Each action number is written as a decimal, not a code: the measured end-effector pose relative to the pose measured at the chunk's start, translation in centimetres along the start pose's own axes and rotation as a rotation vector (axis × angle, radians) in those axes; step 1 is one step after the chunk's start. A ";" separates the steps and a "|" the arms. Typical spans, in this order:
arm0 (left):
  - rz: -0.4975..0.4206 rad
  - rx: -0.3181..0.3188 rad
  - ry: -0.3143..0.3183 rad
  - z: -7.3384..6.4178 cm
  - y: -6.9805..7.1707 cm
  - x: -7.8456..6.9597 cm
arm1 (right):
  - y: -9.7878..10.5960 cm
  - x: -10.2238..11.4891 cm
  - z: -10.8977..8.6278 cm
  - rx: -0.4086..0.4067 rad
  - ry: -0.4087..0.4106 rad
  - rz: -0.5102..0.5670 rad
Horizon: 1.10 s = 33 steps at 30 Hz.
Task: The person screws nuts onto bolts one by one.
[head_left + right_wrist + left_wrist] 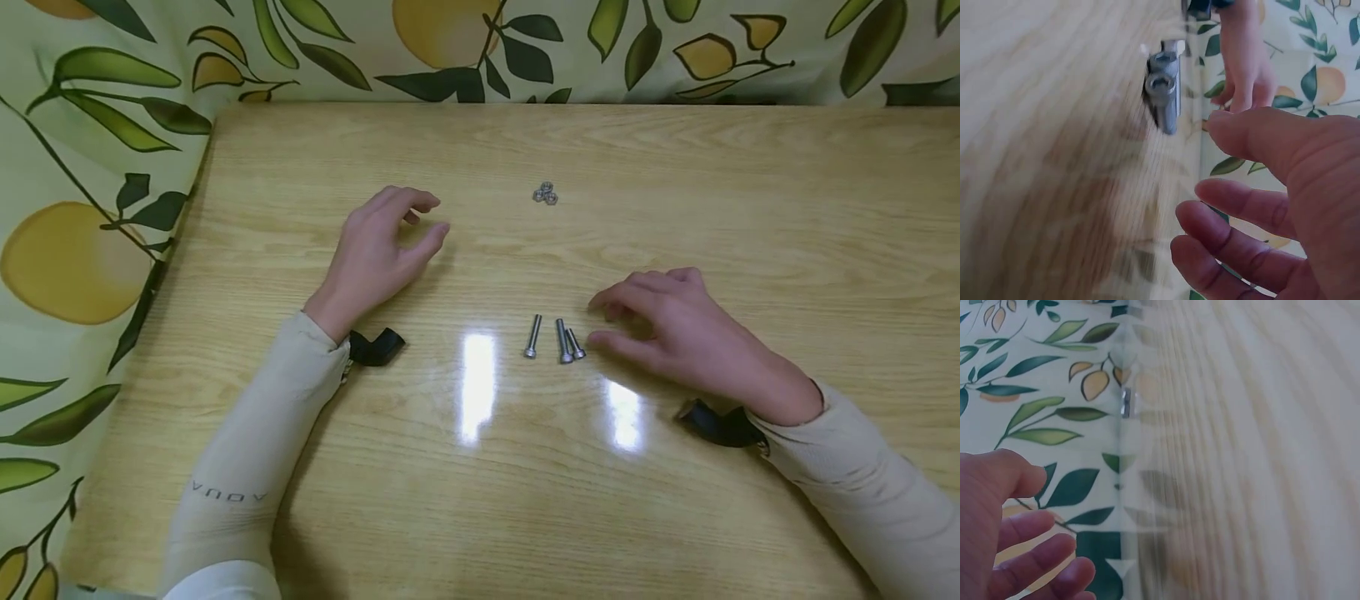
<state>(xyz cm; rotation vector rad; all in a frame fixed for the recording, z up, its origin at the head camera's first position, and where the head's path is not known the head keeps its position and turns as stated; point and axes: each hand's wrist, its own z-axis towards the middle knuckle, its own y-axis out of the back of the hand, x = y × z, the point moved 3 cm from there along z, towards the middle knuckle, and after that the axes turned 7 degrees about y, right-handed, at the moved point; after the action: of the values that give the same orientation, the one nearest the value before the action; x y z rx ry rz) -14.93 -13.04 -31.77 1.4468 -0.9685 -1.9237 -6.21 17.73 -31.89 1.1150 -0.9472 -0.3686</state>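
Three metal socket-head bolts lie on the wooden table: one bolt (532,337) stands apart on the left, while a longer bolt (562,340) and a shorter bolt (575,343) lie side by side. Just right of them is my right hand (675,329), fingers loosely bent, holding nothing. The right wrist view shows the bolts (1165,100) heads-first, apart from the thumb. Farther back sit three hex nuts (546,193) in a tight cluster. To their left my left hand (382,242) hovers with relaxed fingers and nothing in its grasp; small metal nuts (1125,403) appear beyond it in its wrist view.
The light wood table (450,500) reflects two bright patches of light. A curtain with fruit and leaf print (300,50) borders its back and left edges. Black wrist mounts (377,347) sit under both sleeved forearms.
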 end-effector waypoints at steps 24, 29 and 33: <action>0.000 0.258 0.053 5.6 -5.5 -4.3 | -1.9 1.3 -0.1 -0.038 0.190 -0.027; 0.005 0.285 0.064 7.0 -6.5 -5.2 | -1.8 1.2 -0.2 -0.027 0.182 -0.026; 0.033 0.292 0.083 7.9 -7.0 -5.7 | -1.7 1.0 -0.2 -0.042 0.189 -0.039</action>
<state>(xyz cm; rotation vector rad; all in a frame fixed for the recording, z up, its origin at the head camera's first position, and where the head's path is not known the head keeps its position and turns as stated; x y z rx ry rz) -20.89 -2.69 -32.84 1.6461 -1.2664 -1.7375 -5.13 16.42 -32.95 1.1109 -0.7494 -0.3079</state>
